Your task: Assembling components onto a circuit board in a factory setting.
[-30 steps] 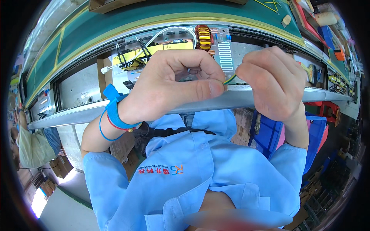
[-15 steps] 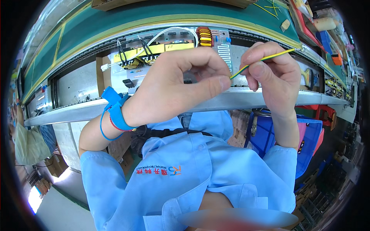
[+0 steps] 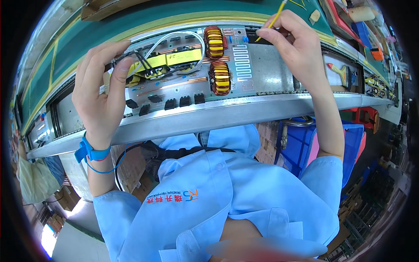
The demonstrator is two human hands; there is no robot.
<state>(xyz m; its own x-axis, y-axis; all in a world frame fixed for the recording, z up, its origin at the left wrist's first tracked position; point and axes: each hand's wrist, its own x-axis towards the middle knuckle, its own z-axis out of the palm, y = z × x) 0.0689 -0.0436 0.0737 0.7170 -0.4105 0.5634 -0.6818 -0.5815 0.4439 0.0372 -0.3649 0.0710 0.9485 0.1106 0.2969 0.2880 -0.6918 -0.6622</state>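
My left hand [image 3: 98, 83], wearing a blue wrist strap [image 3: 92, 150], is at the left end of a circuit board [image 3: 239, 89]. Its thumb and fingers close around black leads [image 3: 142, 59] beside a yellow-taped transformer [image 3: 172, 60]. Up and to the right, off the board, my right hand [image 3: 297, 46] pinches a yellow-green wire [image 3: 276, 19], which slants upward between thumb and fingers. Two copper-wound ring coils, a far one [image 3: 214, 42] and a near one [image 3: 220, 77], stand on the board. A white cable [image 3: 201, 41] loops over the transformer.
The board sits in a conveyor track with a metal front rail [image 3: 196, 115]. Beyond is a green belt [image 3: 170, 15] with a cardboard box [image 3: 98, 9]. A brush [image 3: 342, 74] lies at right in the track. Blue bins [image 3: 297, 148] stand below; a co-worker's sleeve [image 3: 37, 179] shows far left.
My hands have parted: the left moved left to the black leads and let go of the yellow-green wire. The right moved up and away, still holding that wire. More of the board shows.
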